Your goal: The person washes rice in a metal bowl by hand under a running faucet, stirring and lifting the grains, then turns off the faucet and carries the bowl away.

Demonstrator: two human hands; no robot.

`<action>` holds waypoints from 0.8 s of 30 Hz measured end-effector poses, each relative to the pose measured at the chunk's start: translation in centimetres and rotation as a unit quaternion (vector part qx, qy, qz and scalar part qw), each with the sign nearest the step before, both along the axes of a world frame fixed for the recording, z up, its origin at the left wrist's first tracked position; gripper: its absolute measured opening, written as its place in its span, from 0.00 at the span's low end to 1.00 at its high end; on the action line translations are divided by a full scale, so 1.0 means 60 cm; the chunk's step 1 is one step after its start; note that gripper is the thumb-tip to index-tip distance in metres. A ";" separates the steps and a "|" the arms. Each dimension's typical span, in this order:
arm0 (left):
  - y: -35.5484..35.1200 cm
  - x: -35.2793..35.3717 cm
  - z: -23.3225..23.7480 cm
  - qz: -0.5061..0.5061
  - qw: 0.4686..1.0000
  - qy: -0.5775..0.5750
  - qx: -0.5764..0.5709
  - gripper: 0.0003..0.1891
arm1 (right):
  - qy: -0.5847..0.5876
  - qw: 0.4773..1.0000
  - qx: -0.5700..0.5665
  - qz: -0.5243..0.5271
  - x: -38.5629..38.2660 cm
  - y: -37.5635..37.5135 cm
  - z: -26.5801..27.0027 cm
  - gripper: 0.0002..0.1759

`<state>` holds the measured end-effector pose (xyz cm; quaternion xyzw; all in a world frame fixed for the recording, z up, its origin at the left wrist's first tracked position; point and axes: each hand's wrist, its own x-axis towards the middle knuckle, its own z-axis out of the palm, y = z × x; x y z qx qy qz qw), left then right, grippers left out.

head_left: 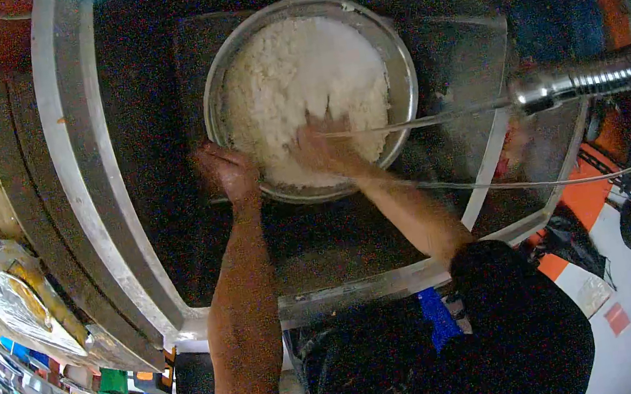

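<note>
A round metal bowl (404,61) stands in a dark sink, filled with what looks like white rice (258,83) in cloudy water. My right hand (328,144) reaches into the bowl, its fingers apart and pressed into the grains, somewhat blurred. At the bowl's lower left rim is my left hand (228,171), wet, with its fingers curled together against the outside; part of its grip is hard to see. From the flexible metal spout (533,93) at the right, a thin stream of water (435,120) runs toward my right hand.
The sink's metal edge (84,150) curves along the left and front. A worn counter (7,153) lies to the left, carrying a foil-like packet (25,297). A thin clear line (526,183) crosses below the spout. Orange and black items (590,176) sit at the right.
</note>
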<state>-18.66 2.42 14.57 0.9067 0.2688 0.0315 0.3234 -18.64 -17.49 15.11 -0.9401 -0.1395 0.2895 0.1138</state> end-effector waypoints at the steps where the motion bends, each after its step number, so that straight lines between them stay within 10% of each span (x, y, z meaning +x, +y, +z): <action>1: -0.006 -0.001 -0.006 0.042 0.999 -0.007 -0.025 0.17 | 0.081 0.996 -0.017 -0.026 0.029 0.004 -0.049 0.31; 5: 0.013 -0.021 -0.081 -0.028 0.991 -0.080 0.105 0.18 | 0.237 0.967 -0.032 -0.084 0.107 0.027 -0.151 0.32; 8: 0.010 0.004 -0.016 -0.041 0.999 0.000 -0.011 0.18 | 0.170 0.984 0.023 -0.047 0.061 0.020 -0.097 0.33; 11: 0.000 -0.007 -0.047 0.008 0.999 -0.044 0.026 0.18 | 0.075 0.995 0.063 0.002 -0.013 -0.010 -0.017 0.33; 13: 0.002 -0.035 -0.071 -0.144 0.966 0.109 0.187 0.18 | 0.117 0.992 0.041 -0.012 -0.006 -0.029 -0.035 0.34; 17: 0.000 0.006 -0.015 0.005 1.000 -0.007 -0.030 0.18 | 0.260 0.960 -0.043 -0.091 0.072 -0.014 -0.168 0.35; 19: 0.004 0.003 -0.028 -0.030 0.998 -0.050 0.037 0.17 | 0.269 0.956 -0.043 -0.108 0.090 0.001 -0.186 0.36; 24: 0.007 0.059 0.076 0.061 0.982 0.072 -0.162 0.18 | 0.188 0.955 0.182 -0.139 0.022 -0.050 -0.120 0.38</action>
